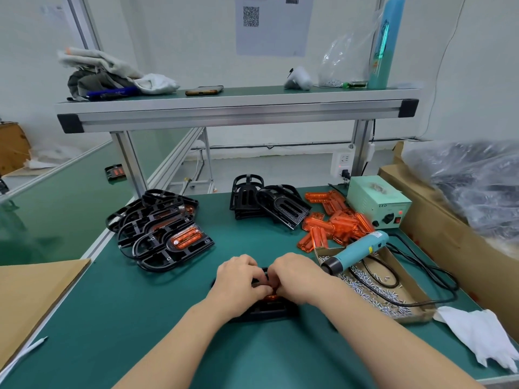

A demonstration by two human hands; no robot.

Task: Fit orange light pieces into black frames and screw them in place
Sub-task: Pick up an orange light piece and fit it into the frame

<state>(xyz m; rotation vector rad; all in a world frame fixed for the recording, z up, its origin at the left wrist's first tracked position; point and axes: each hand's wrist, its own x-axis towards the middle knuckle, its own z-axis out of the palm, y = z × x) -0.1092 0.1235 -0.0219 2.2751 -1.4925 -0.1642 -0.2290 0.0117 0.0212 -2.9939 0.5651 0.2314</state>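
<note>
Green table mat (168, 318) in a work room with white walls, and two hands busy on one frame.
Both hands hide most of the flat black plastic frame (266, 311), which lies on the mat close to the person. Far to its left sits a stack of black frames with orange pieces in them (157, 228). Behind it stand empty black frames (269, 203). Behind it to the right is a pile of loose orange light pieces (334, 223) and a pale green power box (376, 203). Just to its right, a blue-green electric screwdriver (356, 252) rests on a brown cardboard tray of little silver screws (393, 299), with a white cloth (477, 335) beyond. The left hand (238, 279) and the right hand (295, 276) both have bent fingers gripping the frame. A small orange light piece (271, 297) peeks out in the frame between the thumbs. A grey metal shelf (236, 108) stands high behind the frame.
</note>
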